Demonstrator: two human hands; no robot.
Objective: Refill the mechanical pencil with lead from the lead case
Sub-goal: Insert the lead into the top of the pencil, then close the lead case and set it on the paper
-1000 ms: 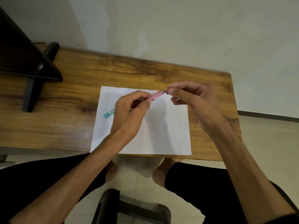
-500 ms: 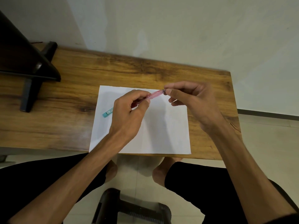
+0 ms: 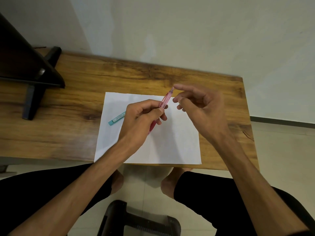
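Note:
A translucent pink mechanical pencil (image 3: 165, 100) is gripped around its middle by my left hand (image 3: 143, 121), tilted with its top end pointing up and away over the paper. My right hand (image 3: 199, 109) hovers just to the right of that top end, fingers spread, the index fingertip almost touching the pencil's end; I see nothing in it. The teal lead case (image 3: 117, 119) lies flat on the white paper (image 3: 170, 147), partly hidden behind my left hand.
The paper rests on a wooden desk (image 3: 71, 103) against a pale wall. A dark stand with a black foot (image 3: 32, 92) occupies the desk's left end. The desk's right edge (image 3: 247, 120) is close to my right hand. My knees and a chair base show below.
My right hand has let go of the pencil's top end and opened its fingers. My left hand has turned the pencil more upright.

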